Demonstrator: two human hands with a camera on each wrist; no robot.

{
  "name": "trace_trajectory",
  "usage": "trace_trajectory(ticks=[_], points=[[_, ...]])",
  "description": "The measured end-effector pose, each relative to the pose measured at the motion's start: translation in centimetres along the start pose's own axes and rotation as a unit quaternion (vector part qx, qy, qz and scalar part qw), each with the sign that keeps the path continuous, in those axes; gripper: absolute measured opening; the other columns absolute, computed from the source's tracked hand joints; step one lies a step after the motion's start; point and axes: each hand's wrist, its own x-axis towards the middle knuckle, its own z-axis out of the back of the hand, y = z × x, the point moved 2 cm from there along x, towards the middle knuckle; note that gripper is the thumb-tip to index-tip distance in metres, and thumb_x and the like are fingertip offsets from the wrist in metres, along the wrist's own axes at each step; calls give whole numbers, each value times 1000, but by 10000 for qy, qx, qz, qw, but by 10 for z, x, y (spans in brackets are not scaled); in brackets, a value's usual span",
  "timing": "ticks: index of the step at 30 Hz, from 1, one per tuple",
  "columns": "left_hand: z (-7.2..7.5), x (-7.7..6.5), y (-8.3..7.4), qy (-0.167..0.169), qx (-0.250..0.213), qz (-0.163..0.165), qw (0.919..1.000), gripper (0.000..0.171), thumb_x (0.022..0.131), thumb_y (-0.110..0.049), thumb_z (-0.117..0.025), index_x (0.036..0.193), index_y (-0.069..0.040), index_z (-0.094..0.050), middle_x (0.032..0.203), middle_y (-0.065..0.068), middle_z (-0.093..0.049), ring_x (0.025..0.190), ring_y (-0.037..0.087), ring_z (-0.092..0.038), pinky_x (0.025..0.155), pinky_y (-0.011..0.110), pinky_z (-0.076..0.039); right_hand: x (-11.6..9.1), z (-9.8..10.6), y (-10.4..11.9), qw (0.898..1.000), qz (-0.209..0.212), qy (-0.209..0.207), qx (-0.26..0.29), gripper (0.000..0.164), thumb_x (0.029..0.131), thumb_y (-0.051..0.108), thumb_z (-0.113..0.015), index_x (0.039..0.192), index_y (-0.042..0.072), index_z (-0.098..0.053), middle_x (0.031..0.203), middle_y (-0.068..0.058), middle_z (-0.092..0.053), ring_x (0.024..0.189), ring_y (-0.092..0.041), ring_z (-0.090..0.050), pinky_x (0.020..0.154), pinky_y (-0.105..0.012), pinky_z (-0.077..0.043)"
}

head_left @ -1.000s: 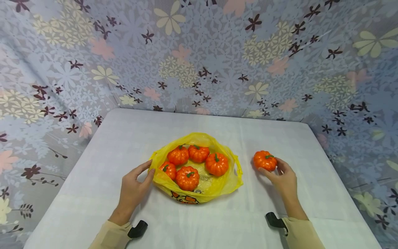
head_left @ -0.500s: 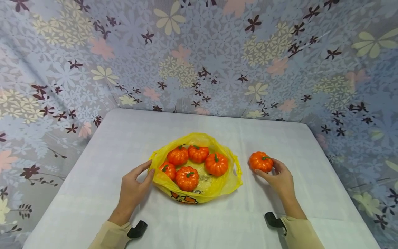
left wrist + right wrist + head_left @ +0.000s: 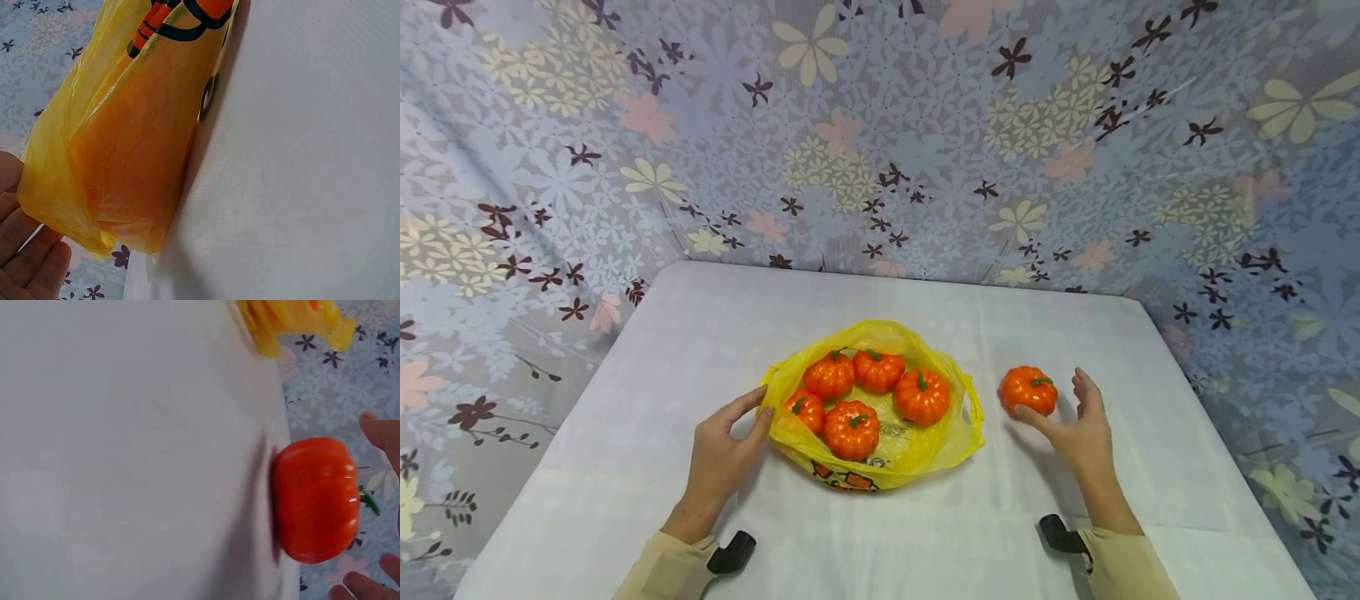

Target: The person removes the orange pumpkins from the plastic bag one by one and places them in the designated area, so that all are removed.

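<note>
White table (image 3: pixel 850 542), floral backdrop (image 3: pixel 895 108) behind. The single pumpkin (image 3: pixel 1028 390) rests on the table, just left of your widely spread right hand (image 3: pixel 1086 437); your left hand (image 3: pixel 722 446) pinches the yellow bag (image 3: pixel 898 477) containing five pumpkins (image 3: pixel 852 437).

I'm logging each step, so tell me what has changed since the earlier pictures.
The lone orange pumpkin has shifted slightly left, toward the yellow plastic bag; the right hand has opened and let go of it. The left hand still holds the bag's rim, and the five pumpkins inside are unmoved.
</note>
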Motion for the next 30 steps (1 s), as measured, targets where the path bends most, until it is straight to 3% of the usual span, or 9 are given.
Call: trace_trajectory(ticks=[7, 16, 22, 30], points=[[0, -1, 2, 8, -2, 50, 10000, 36, 89, -7, -78, 124, -3, -72, 115, 7, -73, 107, 25, -69, 97, 8, -40, -4, 5, 17, 9976, 578, -286, 241, 113, 79, 31, -89, 163, 17, -15, 164, -12, -22, 149, -32, -24, 120, -48, -21], [-1, 0, 1, 7, -55, 51, 10000, 35, 89, -7, -77, 123, -3, -72, 115, 7, -73, 107, 25, -69, 97, 10, -41, -12, -3, 39, 9962, 735, -153, 442, 108, 76, 32, -91, 161, 17, -25, 161, -10, -31, 146, -29, -30, 119, -46, -23], [0, 0, 0, 30, 37, 103, 9999, 35, 89, -8, -77, 123, -3, -72, 114, 7, -74, 108, 24, -69, 96, 28, -50, -14, -13, 49, 9943, 956, 28, 479, 104, 77, 31, -91, 160, 17, -30, 158, -10, -37, 145, -30, -34, 117, -49, -29], [0, 1, -2, 53, 6, 132, 9999, 34, 89, -7, -76, 123, -1, -71, 115, 9, -73, 108, 26, -69, 97, 14, -44, -22, -18, 62, 9934, 1083, 24, 378, 98, 75, 32, -92, 157, 20, -38, 157, -10, -39, 142, -36, -36, 110, -63, -33]])
